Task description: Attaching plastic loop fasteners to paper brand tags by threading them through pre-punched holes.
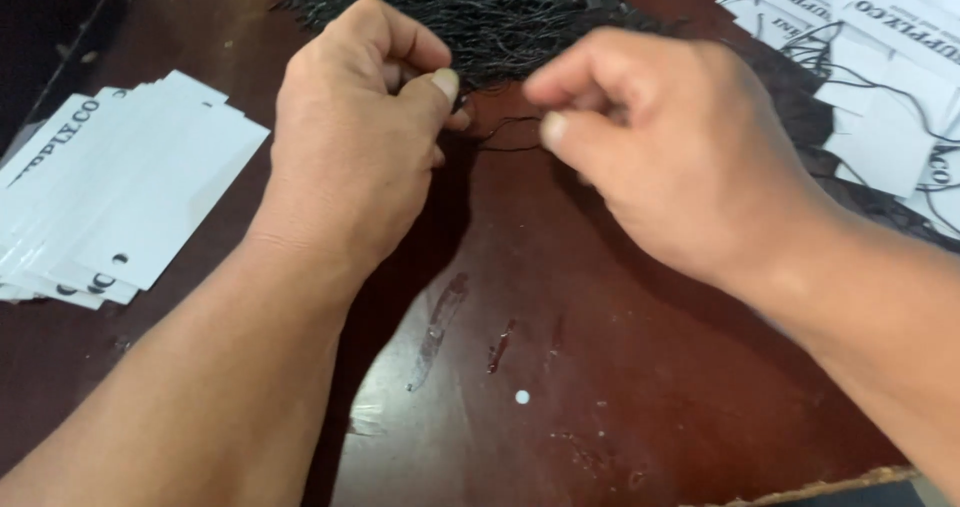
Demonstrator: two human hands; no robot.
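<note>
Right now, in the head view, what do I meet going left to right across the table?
Fanned stack of white card tags → left hand → thin black string pinched between both hands' fingers → right hand → pile of white tags already strung with black cord.

scuffed dk red-brown table (560, 407), glossy w/ glare.

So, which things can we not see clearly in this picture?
Head view only:
- Left hand: curled fingers hide whatever the palm holds.
- Black string between both hands: too thin to follow its ends.
- Right hand: fingertips blurred.
- White tags: stack cut off by left edge.
- String pile: cut off at top.
</note>
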